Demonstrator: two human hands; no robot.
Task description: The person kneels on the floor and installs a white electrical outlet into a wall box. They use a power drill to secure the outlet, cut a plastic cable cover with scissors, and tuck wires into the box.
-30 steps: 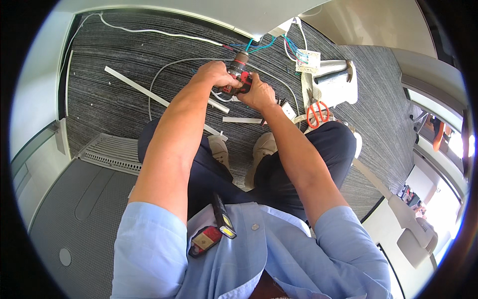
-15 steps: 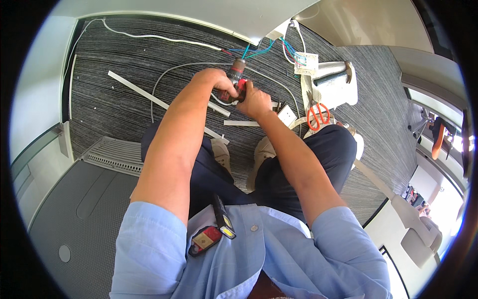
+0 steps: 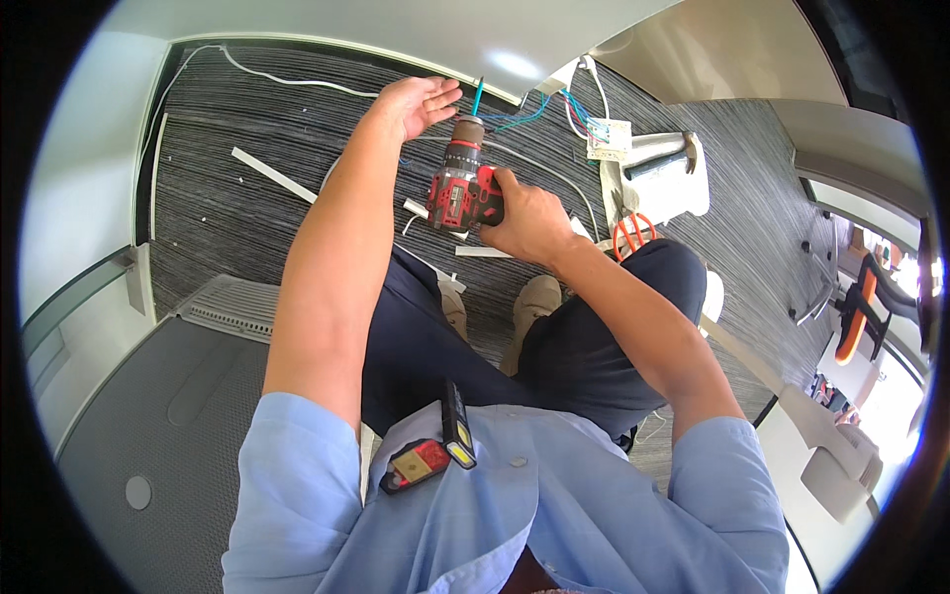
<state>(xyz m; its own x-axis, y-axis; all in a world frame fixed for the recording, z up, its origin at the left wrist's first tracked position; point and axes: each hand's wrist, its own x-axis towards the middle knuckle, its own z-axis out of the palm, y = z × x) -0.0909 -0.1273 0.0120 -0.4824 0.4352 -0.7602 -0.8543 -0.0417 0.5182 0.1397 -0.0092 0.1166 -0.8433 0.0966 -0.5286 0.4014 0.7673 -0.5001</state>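
My right hand grips a red and black cordless drill by its handle. A thin teal bit sticks out of the chuck and points away from me, towards the lower edge of a white panel. Beside the bit, my left hand is raised with its fingers stretched out, holding nothing. Close by on the right, blue, green and red wires run to a white socket plate. A white cable crosses the carpet to the left hand, where its end is hidden.
On the right, a hammer lies on a pale piece of material, with orange-handled scissors nearby. White trunking strips lie on the dark carpet. A grey textured panel is at my left; an orange-edged chair stands far right.
My left hand has let go of the drill's front and moved away, up and left, with its fingers opening. The drill, still in my right hand, now shows more fully.
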